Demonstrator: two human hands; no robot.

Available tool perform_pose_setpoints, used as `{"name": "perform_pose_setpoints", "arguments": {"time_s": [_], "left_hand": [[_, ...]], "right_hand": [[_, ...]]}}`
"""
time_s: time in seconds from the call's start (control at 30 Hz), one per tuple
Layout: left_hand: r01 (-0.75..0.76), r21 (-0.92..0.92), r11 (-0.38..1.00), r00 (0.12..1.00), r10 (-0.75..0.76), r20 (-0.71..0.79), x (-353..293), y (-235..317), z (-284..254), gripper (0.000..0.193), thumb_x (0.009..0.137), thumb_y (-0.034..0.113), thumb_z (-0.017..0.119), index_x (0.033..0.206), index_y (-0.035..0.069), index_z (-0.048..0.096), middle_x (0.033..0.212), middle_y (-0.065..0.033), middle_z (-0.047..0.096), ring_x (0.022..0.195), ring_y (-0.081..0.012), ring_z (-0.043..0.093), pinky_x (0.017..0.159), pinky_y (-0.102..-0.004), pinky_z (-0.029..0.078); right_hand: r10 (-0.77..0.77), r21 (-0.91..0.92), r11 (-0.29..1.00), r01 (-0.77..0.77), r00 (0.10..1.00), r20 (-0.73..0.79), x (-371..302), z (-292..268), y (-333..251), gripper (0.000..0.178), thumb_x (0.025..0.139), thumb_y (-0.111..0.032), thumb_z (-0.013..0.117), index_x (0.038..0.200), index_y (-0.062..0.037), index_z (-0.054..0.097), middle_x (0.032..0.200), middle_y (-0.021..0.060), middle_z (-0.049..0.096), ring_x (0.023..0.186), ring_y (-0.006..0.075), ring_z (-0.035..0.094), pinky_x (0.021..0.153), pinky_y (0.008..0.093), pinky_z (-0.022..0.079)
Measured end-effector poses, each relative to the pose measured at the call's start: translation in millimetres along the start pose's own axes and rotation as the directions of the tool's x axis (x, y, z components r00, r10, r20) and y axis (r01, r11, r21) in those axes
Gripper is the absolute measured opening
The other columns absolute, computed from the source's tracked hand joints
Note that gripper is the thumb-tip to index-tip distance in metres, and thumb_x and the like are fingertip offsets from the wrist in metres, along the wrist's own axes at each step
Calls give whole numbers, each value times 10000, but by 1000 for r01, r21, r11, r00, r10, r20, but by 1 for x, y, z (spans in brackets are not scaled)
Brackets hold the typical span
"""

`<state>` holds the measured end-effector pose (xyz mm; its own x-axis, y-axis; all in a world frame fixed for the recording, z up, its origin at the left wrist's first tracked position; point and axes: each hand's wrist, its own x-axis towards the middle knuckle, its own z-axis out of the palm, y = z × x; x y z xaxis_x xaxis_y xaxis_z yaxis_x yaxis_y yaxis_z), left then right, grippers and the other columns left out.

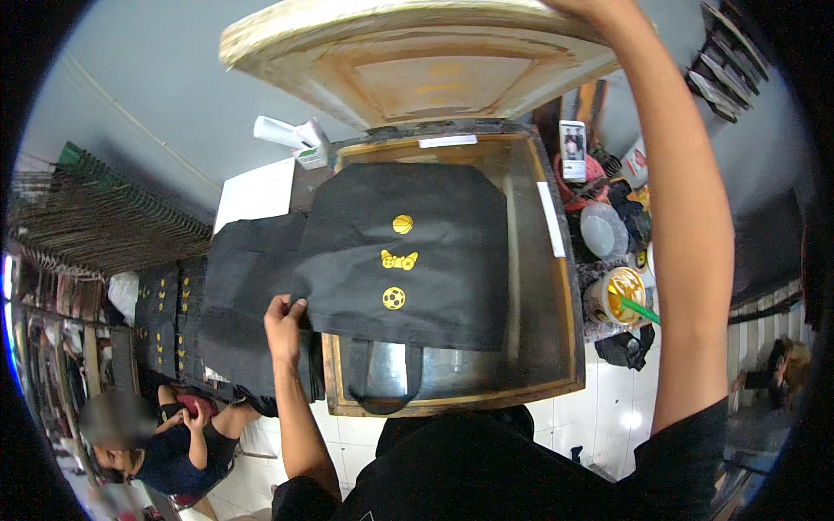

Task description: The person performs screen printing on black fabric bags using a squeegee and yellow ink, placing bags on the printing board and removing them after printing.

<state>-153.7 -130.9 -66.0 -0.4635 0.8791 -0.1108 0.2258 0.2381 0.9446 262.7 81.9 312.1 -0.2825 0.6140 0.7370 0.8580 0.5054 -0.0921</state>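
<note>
From the head view: the black tote bag (460, 226) lies on the glass-topped bench (539, 330), three yellow motifs (399, 260) already printed, bag not yet lifted off. Handle (387, 406) points wearer-ward; including it, the long axis runs near-to-far. Left hand (282, 332): fingers apparently pinching its left edge. Right hand (604, 12) meets the raised screen frame (339, 61), fingers cropped, grip unreadable.

One bag (460, 252) bears three yellow motifs (399, 260); one frame (434, 43) is raised.

The black bag (460, 208) bears a yellow basketball (402, 225), game controller (399, 260) and football (393, 299); the stick (640, 308) is green, the wall (148, 130) grey.
</note>
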Motion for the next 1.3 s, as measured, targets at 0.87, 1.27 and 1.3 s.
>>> {"name": "perform_pose_setpoints", "arguments": {"time_s": [0.87, 1.27, 1.3], "left_hand": [[-239, 654, 717, 930, 362, -57, -29, -47, -28, 240, 930, 117, 604, 838, -96, 666, 849, -295, 666, 829, -449, 646, 780, -509, 497], [-846, 375, 380, 469, 193, 862, -36, 64, 92, 677, 1052, 491, 475, 1588, 94, 362, 1669, -227, 239, 1583, -336, 146, 1270, -549, 79], [-890, 402, 215, 447, 242, 861, -41, 56, 119, 730, 1046, 535, 456, 1616, 106, 302, 1697, -214, 163, 1586, -352, 115, 1266, -565, 84]], "right_hand": [[-32, 62, 998, 31, 999, 7, 37, 13, 20, 498, 771, -341, 792, 1046, 68, 720, 1052, 319, 698, 1027, 453, 675, 920, 471, 529], [-29, 87, 996, 27, 999, 20, 38, 15, 20, 460, 760, -349, 799, 1026, 23, 749, 1029, 303, 708, 1015, 437, 686, 904, 473, 536], [-35, 99, 995, 33, 999, 16, 36, 14, 23, 454, 760, -349, 800, 1021, 20, 753, 1024, 303, 709, 1009, 435, 688, 900, 474, 538]]}}
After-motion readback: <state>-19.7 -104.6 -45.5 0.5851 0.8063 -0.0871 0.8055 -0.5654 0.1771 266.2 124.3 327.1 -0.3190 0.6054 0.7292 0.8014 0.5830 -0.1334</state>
